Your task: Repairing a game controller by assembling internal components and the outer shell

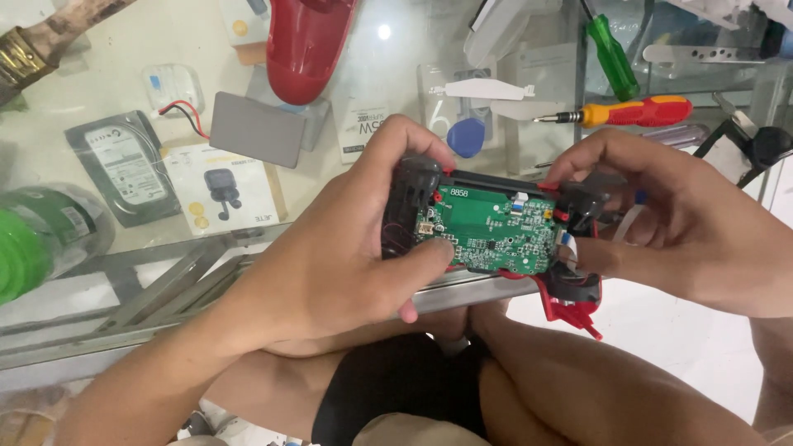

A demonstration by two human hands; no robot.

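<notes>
Head view looks down on 2 bare hands gripping an opened game controller [496, 227] above the edge of a glass table [124, 49]. Left hand [347, 248] wraps the controller's left black grip, fingers closed, thumb pressed on the green circuit board [494, 225]. Right hand [669, 223] closes around the right grip (red plastic pieces hang just below it). On the glass behind lie a red-and-yellow screwdriver [628, 112], a green-handled screwdriver [611, 56], a blue pick [467, 137] and a hard drive [124, 168].
</notes>
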